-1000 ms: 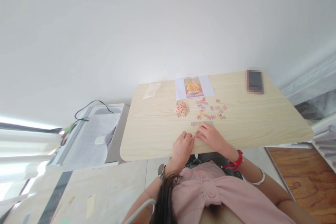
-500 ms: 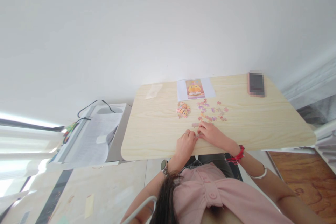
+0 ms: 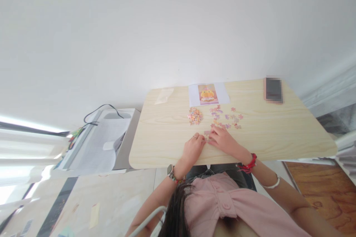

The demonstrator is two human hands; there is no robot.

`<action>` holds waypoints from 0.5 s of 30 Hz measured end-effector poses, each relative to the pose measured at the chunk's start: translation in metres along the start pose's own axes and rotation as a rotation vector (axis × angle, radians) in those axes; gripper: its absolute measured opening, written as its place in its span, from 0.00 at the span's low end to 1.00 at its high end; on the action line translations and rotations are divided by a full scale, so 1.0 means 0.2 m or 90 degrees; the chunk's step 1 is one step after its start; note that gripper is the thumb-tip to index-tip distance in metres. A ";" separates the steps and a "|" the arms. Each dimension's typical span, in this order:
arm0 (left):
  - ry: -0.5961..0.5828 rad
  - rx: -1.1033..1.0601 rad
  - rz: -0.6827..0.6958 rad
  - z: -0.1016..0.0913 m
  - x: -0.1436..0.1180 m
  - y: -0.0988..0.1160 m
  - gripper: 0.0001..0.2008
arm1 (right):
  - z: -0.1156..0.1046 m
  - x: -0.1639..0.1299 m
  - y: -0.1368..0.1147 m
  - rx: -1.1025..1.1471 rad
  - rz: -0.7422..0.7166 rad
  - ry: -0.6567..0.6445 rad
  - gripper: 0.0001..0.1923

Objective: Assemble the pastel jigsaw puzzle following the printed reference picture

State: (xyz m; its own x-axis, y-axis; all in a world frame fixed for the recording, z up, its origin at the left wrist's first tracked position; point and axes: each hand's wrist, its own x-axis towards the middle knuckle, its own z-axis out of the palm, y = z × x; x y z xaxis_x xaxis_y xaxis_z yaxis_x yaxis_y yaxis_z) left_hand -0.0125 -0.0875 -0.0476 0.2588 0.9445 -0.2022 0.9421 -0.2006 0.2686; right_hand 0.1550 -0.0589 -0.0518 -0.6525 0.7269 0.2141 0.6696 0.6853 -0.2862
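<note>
My left hand point(image 3: 194, 146) is closed low on the table, its fingertips pinched at a small jigsaw puzzle piece point(image 3: 206, 139) that is mostly hidden. Facing it, my right hand point(image 3: 224, 140) curls its fingers over puzzle pieces, thumb and fingertips close to the left fingertips. A short pinkish strip of puzzle point(image 3: 207, 132) shows just beyond the right fingertips. Loose pink, purple and yellow puzzle pieces point(image 3: 227, 117) lie spread above the right hand. To their left is a heap of puzzle pieces point(image 3: 195, 116).
A paper sheet with a printed picture of a yellow character point(image 3: 208, 94) lies at the back of the wooden table point(image 3: 278, 126). A thin pale sheet point(image 3: 164, 96) is at back left, a dark-screened device point(image 3: 273, 89) at back right. Left of the table stands a white cabinet point(image 3: 130, 126) with papers.
My left hand has moved slightly left and up the table, its wrist turning. My right hand stays nearly in place with small finger movement. The view has shifted a little.
</note>
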 end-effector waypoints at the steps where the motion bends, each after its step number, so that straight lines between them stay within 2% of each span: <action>1: -0.006 -0.002 0.002 0.00 0.00 0.00 0.09 | 0.01 0.00 -0.01 0.002 0.010 0.001 0.04; 7: -0.003 -0.034 0.022 -0.01 0.00 -0.01 0.11 | 0.04 -0.02 -0.05 0.006 0.056 0.023 0.03; 11: -0.005 -0.030 0.051 -0.01 0.01 -0.02 0.10 | 0.05 -0.01 -0.05 -0.014 0.039 0.028 0.04; 15: 0.023 -0.022 0.044 -0.01 0.02 -0.01 0.09 | 0.05 0.01 -0.03 -0.063 0.011 0.042 0.06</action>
State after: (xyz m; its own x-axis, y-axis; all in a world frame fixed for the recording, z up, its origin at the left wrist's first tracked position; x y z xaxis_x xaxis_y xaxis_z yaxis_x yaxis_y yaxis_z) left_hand -0.0146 -0.0836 -0.0474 0.3146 0.9375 -0.1486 0.9144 -0.2572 0.3127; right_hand 0.1456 -0.0623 -0.0583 -0.6178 0.7379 0.2716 0.7147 0.6710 -0.1975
